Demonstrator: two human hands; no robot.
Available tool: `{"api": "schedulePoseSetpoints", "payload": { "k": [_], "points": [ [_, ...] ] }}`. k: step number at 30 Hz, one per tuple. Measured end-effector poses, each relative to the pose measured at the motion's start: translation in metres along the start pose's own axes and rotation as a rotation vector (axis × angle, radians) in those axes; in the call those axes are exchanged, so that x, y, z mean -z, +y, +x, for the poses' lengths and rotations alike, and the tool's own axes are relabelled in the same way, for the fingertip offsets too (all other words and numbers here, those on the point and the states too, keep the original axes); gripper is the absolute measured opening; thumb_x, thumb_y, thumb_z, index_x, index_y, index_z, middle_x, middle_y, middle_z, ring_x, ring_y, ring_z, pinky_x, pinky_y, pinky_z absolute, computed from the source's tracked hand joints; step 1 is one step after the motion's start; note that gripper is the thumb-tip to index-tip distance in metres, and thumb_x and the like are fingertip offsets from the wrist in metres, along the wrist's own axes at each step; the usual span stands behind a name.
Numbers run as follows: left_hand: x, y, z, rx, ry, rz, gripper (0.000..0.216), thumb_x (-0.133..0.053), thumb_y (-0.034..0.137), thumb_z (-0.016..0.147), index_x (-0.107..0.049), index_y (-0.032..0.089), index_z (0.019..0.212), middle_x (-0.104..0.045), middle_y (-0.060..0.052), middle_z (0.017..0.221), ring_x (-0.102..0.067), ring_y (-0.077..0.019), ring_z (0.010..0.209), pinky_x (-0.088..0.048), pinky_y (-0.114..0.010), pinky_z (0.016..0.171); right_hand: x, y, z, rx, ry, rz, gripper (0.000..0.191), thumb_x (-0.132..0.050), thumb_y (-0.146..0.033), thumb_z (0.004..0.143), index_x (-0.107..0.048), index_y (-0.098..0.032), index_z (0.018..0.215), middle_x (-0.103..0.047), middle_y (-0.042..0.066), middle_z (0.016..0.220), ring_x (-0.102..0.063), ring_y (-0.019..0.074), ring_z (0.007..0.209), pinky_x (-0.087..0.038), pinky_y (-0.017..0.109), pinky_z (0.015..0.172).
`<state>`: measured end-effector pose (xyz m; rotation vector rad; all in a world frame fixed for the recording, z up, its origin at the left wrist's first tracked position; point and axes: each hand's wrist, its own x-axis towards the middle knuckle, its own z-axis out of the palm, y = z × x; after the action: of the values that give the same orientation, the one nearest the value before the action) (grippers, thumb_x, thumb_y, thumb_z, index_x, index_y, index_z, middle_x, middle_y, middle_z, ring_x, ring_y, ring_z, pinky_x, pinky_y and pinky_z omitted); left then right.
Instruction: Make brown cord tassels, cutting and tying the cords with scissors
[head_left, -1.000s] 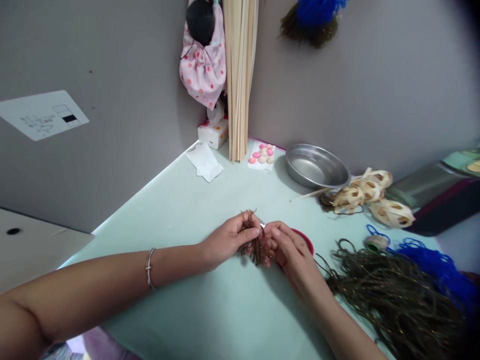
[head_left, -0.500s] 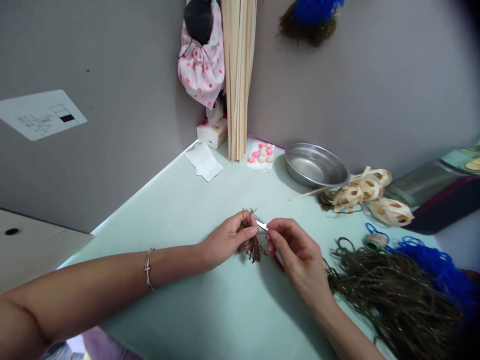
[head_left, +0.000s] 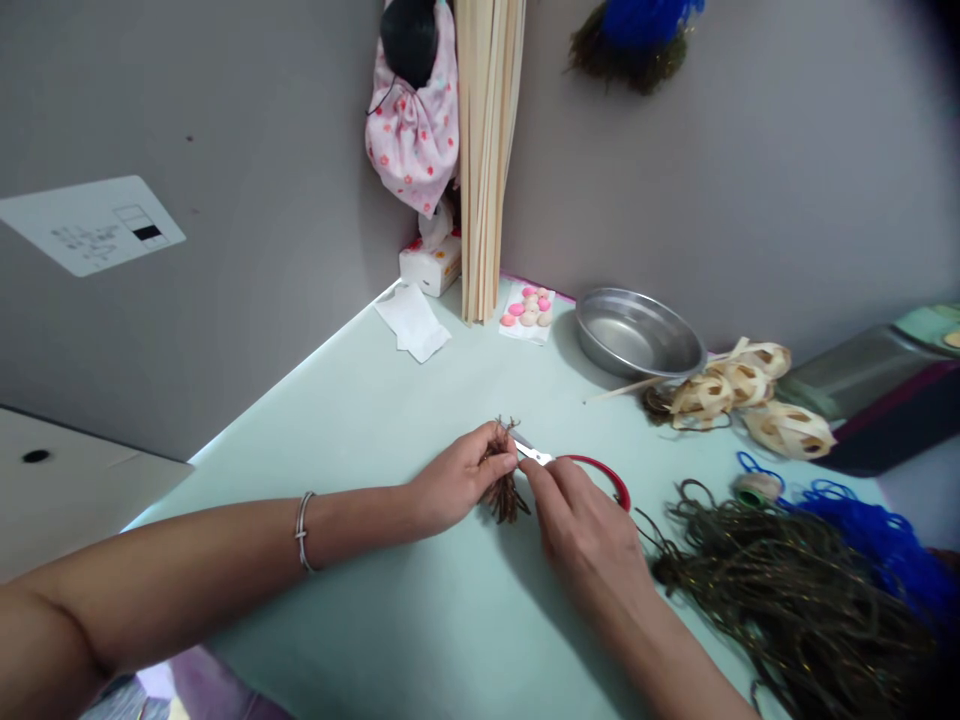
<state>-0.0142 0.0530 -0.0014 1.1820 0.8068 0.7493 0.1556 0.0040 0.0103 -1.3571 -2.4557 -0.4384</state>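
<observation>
A small tassel of brown cord [head_left: 507, 500] is pinched between the thumb and fingers of my left hand [head_left: 457, 478]. Its strands hang toward me, and short loose ends stick out above the fingers. My right hand [head_left: 581, 515] is close beside it, palm down, fingers drawn together with the tips almost touching the tassel. Whatever those fingertips grip is too small or hidden to make out. Scissors with red handles [head_left: 611, 478] lie beyond my right hand, their blades pointing at the tassel and one handle partly covered by the hand.
At right lie a heap of dark green cord [head_left: 795, 590], blue cord [head_left: 862, 525] and a thread spool [head_left: 757, 488]. Farther back are woven strip balls [head_left: 787, 428], a metal bowl [head_left: 637, 335], pink and cream beads [head_left: 529, 307], white paper [head_left: 414, 322] and upright wooden strips [head_left: 487, 180].
My right hand has turned palm down and its fingertips have come in closer to the tassel, exposing more of the red scissor handle. My left hand keeps its hold.
</observation>
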Motion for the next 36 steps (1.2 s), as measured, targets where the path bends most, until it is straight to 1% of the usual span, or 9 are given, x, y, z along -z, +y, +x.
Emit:
{"api": "schedulePoseSetpoints", "payload": {
  "k": [4, 7, 9, 12, 14, 18, 21, 25, 36],
  "points": [
    [0.002, -0.001, 0.001, 0.009, -0.021, -0.024, 0.032, -0.058, 0.048, 0.088, -0.047, 0.018, 0.085, -0.044, 0.005, 0.069, -0.04, -0.0079, 0.056, -0.032, -0.024, 0.055, 0.004, 0.011, 0.001, -0.04, -0.16, -0.185, 0.029, -0.047, 0.002, 0.086, -0.065, -0.013, 0.103, -0.058, 0.007, 0.076, -0.056, 0.0224, 0.065, -0.031, 0.032, 0.052],
    [0.003, 0.0, 0.002, 0.012, -0.03, -0.056, 0.033, -0.059, 0.048, 0.088, -0.048, 0.018, 0.086, -0.046, 0.005, 0.069, -0.042, -0.0077, 0.056, -0.033, -0.023, 0.054, 0.006, 0.027, 0.0, -0.233, -0.264, -0.105, 0.018, -0.05, -0.007, 0.09, -0.064, -0.017, 0.091, -0.059, 0.006, 0.077, -0.058, 0.0224, 0.065, -0.029, 0.031, 0.049],
    [0.003, 0.0, 0.002, 0.024, -0.045, -0.071, 0.033, -0.06, 0.049, 0.087, -0.048, 0.018, 0.087, -0.046, 0.005, 0.069, -0.042, -0.0077, 0.056, -0.033, -0.023, 0.053, 0.008, 0.034, 0.003, -0.391, -0.241, 0.163, 0.015, -0.047, -0.022, 0.098, -0.062, -0.02, 0.098, -0.061, 0.005, 0.085, -0.058, 0.0201, 0.067, -0.035, 0.03, 0.053],
    [0.002, 0.0, 0.0, 0.02, -0.076, -0.079, 0.034, -0.06, 0.049, 0.088, -0.048, 0.017, 0.087, -0.047, 0.004, 0.069, -0.041, -0.0074, 0.056, -0.034, -0.023, 0.054, 0.014, 0.029, 0.009, -0.537, -0.233, 0.747, 0.026, -0.039, -0.041, 0.102, -0.057, -0.023, 0.104, -0.061, 0.002, 0.086, -0.055, 0.0169, 0.07, -0.042, 0.028, 0.063],
    [0.0, 0.0, -0.001, 0.009, -0.099, -0.074, 0.033, -0.058, 0.049, 0.089, -0.048, 0.017, 0.088, -0.05, 0.003, 0.072, -0.042, -0.0075, 0.057, -0.034, -0.023, 0.054, 0.016, 0.021, 0.014, -0.552, -0.311, 1.026, 0.031, -0.037, -0.046, 0.102, -0.054, -0.022, 0.093, -0.057, 0.0, 0.078, -0.052, 0.016, 0.068, -0.042, 0.027, 0.063],
    [-0.001, -0.003, -0.002, -0.022, -0.07, -0.034, 0.032, -0.058, 0.048, 0.089, -0.049, 0.017, 0.088, -0.054, 0.0, 0.078, -0.048, -0.0097, 0.066, -0.037, -0.024, 0.06, 0.009, 0.013, 0.015, -0.567, -0.445, 1.317, 0.042, -0.046, -0.052, 0.097, -0.049, -0.021, 0.069, -0.05, -0.002, 0.064, -0.045, 0.0135, 0.059, -0.036, 0.026, 0.056],
    [0.001, -0.004, -0.001, -0.017, -0.011, -0.007, 0.031, -0.059, 0.047, 0.089, -0.051, 0.017, 0.087, -0.05, 0.002, 0.076, -0.046, -0.0092, 0.065, -0.037, -0.024, 0.061, 0.003, 0.015, 0.013, -0.683, -0.308, 1.388, 0.039, -0.053, -0.05, 0.094, -0.055, -0.019, 0.071, -0.053, -0.002, 0.062, -0.045, 0.012, 0.056, -0.036, 0.025, 0.054],
    [0.001, -0.004, 0.001, 0.052, 0.002, -0.052, 0.031, -0.06, 0.046, 0.088, -0.05, 0.017, 0.087, -0.048, 0.003, 0.072, -0.043, -0.008, 0.058, -0.034, -0.024, 0.057, 0.003, 0.017, 0.011, -0.77, -0.104, 1.336, 0.03, -0.059, -0.044, 0.092, -0.062, -0.018, 0.078, -0.058, 0.0, 0.066, -0.05, 0.0126, 0.059, -0.039, 0.024, 0.057],
    [-0.002, 0.003, 0.001, 0.141, -0.036, -0.225, 0.029, -0.065, 0.043, 0.084, -0.052, 0.017, 0.084, -0.053, 0.001, 0.074, -0.05, -0.0092, 0.063, -0.039, -0.023, 0.061, 0.006, 0.012, 0.012, -0.848, -0.072, 1.362, 0.021, -0.068, -0.039, 0.085, -0.066, -0.018, 0.087, -0.06, -0.001, 0.067, -0.052, 0.0132, 0.061, -0.041, 0.024, 0.055]
  ]
}}
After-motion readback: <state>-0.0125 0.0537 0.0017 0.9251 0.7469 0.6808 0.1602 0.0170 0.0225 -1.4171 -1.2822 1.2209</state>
